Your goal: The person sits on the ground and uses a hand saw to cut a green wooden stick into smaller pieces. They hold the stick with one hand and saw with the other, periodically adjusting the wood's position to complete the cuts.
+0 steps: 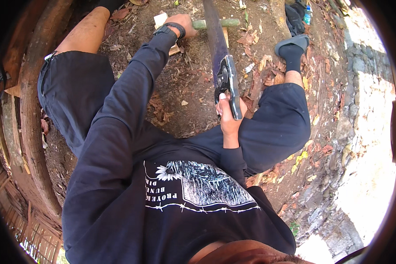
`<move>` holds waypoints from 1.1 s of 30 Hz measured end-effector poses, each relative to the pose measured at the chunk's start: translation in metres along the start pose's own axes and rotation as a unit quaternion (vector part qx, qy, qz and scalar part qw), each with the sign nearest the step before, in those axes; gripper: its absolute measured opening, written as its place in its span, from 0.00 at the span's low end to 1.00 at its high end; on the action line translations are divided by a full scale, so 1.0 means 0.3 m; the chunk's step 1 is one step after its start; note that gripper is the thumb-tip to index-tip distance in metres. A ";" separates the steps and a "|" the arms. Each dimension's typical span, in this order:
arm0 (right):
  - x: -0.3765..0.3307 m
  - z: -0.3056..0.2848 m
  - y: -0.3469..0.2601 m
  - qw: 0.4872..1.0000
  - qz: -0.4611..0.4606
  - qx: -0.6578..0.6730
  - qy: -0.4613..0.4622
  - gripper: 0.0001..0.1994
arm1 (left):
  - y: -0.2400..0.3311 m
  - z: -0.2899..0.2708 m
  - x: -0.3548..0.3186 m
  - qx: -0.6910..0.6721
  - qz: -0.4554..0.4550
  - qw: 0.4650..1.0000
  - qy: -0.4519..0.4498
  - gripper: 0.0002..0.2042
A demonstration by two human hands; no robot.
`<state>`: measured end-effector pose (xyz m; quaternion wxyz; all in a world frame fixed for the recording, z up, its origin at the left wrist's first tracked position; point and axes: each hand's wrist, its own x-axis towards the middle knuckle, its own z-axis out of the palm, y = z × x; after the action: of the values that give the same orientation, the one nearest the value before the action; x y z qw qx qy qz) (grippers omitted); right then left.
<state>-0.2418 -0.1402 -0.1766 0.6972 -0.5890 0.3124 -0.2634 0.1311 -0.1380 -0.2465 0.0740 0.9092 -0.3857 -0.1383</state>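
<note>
My right hand (229, 113) is closed round the black handle of a handsaw (217, 46). The saw's long blade points away from me and crosses a short green bamboo stick (229, 22) near its middle. Whether the teeth have cut into the stick cannot be made out. With a dark band and a watch at its wrist, my left hand (183, 25) grips the stick's left part and covers that end. Pale wood pieces (161, 19) lie beside and under this hand, and another thin wood piece (225, 37) shows below the stick.
My bent legs flank the work on a dirt floor (185, 94) strewn with dry leaves and chips. A thick log (34, 145) runs along the left. At the far right are a bottle (307, 16) and a dark bag (295, 20); stones (360, 79) line the right side.
</note>
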 end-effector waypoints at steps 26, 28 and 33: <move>-0.012 -0.043 0.068 0.996 -0.034 -0.086 0.000 0.08 | 0.056 0.011 -0.033 0.029 0.039 0.998 0.034 0.21; -0.017 -0.040 0.070 0.996 -0.035 -0.086 0.005 0.09 | 0.065 0.009 -0.035 0.023 0.036 0.998 0.039 0.21; -0.062 -0.050 0.042 0.997 -0.004 -0.079 0.018 0.09 | 0.059 0.004 -0.026 0.042 0.024 0.999 0.015 0.21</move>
<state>-0.2654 -0.1341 -0.1882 0.6417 -0.6384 0.3426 -0.2514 0.1135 -0.1446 -0.2419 0.0444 0.9040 -0.4116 -0.1063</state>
